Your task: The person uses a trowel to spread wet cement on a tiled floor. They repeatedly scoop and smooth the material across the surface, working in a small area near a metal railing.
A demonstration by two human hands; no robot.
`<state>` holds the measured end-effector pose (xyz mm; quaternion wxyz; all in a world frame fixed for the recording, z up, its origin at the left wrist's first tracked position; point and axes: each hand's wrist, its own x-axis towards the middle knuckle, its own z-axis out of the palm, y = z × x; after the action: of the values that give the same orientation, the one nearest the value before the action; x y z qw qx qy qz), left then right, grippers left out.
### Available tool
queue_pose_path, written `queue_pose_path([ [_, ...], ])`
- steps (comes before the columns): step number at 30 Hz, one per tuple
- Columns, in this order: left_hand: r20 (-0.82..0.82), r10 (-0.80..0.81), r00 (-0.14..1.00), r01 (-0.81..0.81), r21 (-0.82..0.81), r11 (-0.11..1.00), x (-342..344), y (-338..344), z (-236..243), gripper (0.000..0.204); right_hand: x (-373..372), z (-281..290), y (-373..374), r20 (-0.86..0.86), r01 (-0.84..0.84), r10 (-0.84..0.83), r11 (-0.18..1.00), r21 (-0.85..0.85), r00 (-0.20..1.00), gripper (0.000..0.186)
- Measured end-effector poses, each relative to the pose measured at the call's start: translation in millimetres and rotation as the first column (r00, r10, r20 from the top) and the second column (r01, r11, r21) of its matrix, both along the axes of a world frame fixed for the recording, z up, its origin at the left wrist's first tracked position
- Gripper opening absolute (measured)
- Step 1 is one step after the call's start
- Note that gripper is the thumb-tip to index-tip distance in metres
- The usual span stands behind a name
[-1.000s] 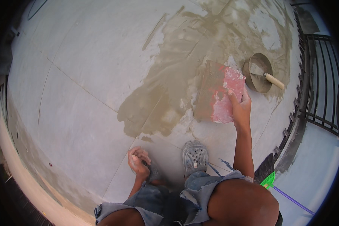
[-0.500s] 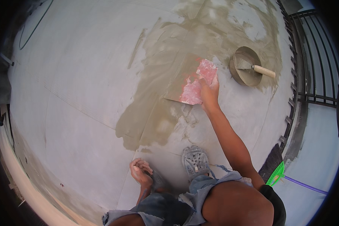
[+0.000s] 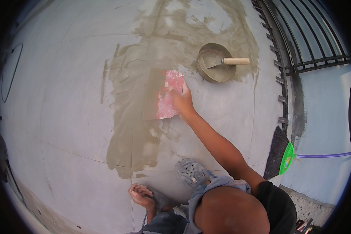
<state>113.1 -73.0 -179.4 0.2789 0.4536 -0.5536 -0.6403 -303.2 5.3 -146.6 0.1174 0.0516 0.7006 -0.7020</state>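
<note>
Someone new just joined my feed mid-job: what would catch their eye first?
Probably the red, smeared flat panel in the right hand, near the centre, over a grey-brown patch on the pale floor. Next, the round pan beyond it to the right, holding a wooden-handled trowel, then the green-and-black broom head at lower right.

Black sleeve [image 3: 277, 206]; frayed blue denim [image 3: 167, 223]; grey perforated clog [image 3: 189, 171].

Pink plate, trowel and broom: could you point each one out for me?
Pink plate [image 3: 162, 101]: head view, on the pink part of its face.
Trowel [image 3: 232, 61]: head view, on its wooden handle.
Broom [image 3: 287, 156]: head view, on its green head.
</note>
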Motion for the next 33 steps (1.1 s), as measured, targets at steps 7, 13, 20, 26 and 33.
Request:
queue_pose_path([
  [7,-0.027,0.009,1.0,-0.009,0.036,0.999,-1.4,-0.7,3.2,0.066,13.1,13.8,56.3,-0.02,0.08,-0.08,0.997,0.013,0.997,0.038],
  [13,-0.017,0.021,1.0,-0.02,0.034,0.999,2.8,-3.2,1.5,0.068,26.3,-4.0,77.8,0.016,0.089,-0.091,0.991,0.098,0.996,0.04],
  [20,-0.008,-0.001,1.0,0.001,0.031,1.0,0.2,1.9,1.3,0.067,-25.0,-27.7,17.3,-0.136,0.114,-0.086,0.971,0.212,0.987,0.048],
  [26,-0.013,0.031,0.999,-0.03,0.029,0.999,1.4,2.0,-2.1,0.067,-57.0,-2.6,-13.5,-0.132,0.076,-0.053,0.981,0.178,0.99,0.05],
  [33,0.011,0.05,0.999,-0.051,0.025,0.998,5.4,1.0,-3.5,0.069,11.4,57.9,23.7,-0.093,-0.094,0.122,0.961,0.26,0.988,0.055],
])
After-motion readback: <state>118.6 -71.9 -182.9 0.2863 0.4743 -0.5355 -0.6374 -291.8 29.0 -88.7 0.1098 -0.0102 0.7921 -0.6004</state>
